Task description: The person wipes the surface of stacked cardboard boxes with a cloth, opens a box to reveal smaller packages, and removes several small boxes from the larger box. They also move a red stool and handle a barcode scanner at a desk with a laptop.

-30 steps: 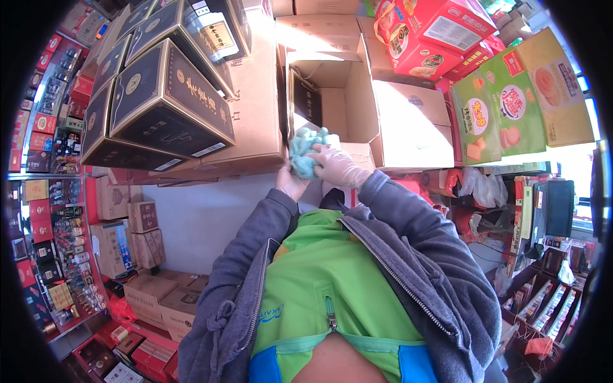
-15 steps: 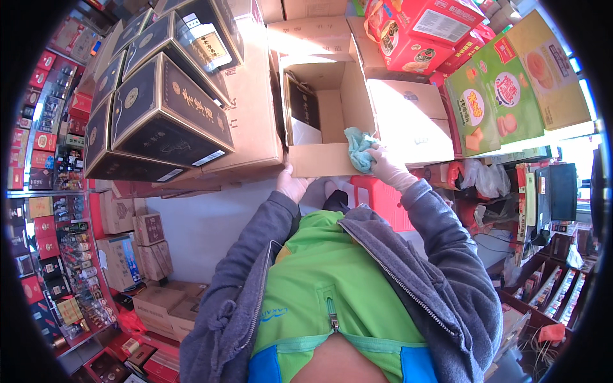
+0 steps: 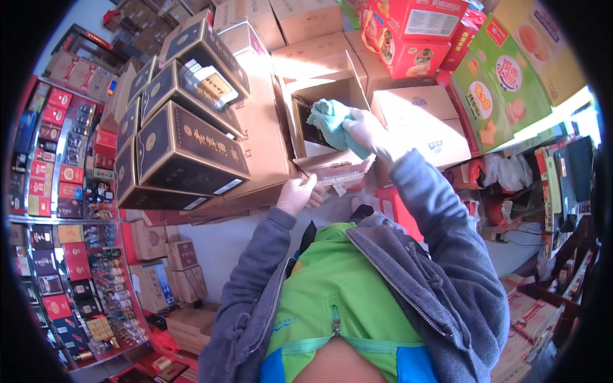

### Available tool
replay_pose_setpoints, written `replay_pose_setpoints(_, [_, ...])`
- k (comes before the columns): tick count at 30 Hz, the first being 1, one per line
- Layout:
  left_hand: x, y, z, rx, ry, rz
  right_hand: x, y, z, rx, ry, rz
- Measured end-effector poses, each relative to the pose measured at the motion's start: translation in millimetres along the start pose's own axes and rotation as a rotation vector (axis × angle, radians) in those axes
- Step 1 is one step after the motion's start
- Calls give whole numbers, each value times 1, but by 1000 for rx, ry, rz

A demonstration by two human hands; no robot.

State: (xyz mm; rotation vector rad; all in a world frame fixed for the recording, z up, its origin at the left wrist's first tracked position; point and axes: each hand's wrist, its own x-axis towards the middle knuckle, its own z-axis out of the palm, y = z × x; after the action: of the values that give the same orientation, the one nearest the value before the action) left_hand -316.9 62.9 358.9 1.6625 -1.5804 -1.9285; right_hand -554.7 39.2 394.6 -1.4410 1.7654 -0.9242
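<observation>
An open cardboard carton (image 3: 359, 83) stands in front of me, its flaps up, with a dark box (image 3: 304, 131) partly visible inside at the left. In my right hand (image 3: 371, 135), which wears a pale glove, is a crumpled teal cloth (image 3: 333, 126), held over the carton's opening. Part of the inside is hidden behind the cloth. My left hand (image 3: 297, 195), also in a pale glove, is closed at the carton's near left corner. Its thumb and fingertips pinch the edge of the near flap (image 3: 335, 173).
Black gift boxes with gold edges (image 3: 195, 150) are stacked on cartons to the left. A closed carton (image 3: 418, 121) lies to the right, beside red boxes (image 3: 418, 38) and a green box (image 3: 504, 89). Goods shelves (image 3: 64, 255) line the far left. A red stool (image 3: 399, 214) stands below.
My right hand has moved the cloth from the near flap inward over the carton's opening. The near flap now tilts differently, and the whole view has shifted slightly.
</observation>
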Motion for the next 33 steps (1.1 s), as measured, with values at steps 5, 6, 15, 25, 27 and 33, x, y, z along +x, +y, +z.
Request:
replay_pose_setpoints(5, [8,38,-1,826,820,978,63,19,27,-189,-146,173])
replay_pose_setpoints(6, [16,41,-8,895,670,815,69,22,35,-217,-205,186])
replay_pose_setpoints(15, [55,4,-35,1145,690,561,81,22,74,-501,-745,-95])
replay_pose_setpoints(25, [53,11,-18,1380,717,349,95,47,107,-410,-623,-1045])
replay_pose_setpoints(27, [53,14,-16,1454,741,309,94,53,121,-415,-630,-1098])
replay_pose_setpoints(33, [49,23,-13,1392,654,255,108,53,160,-641,-740,-666])
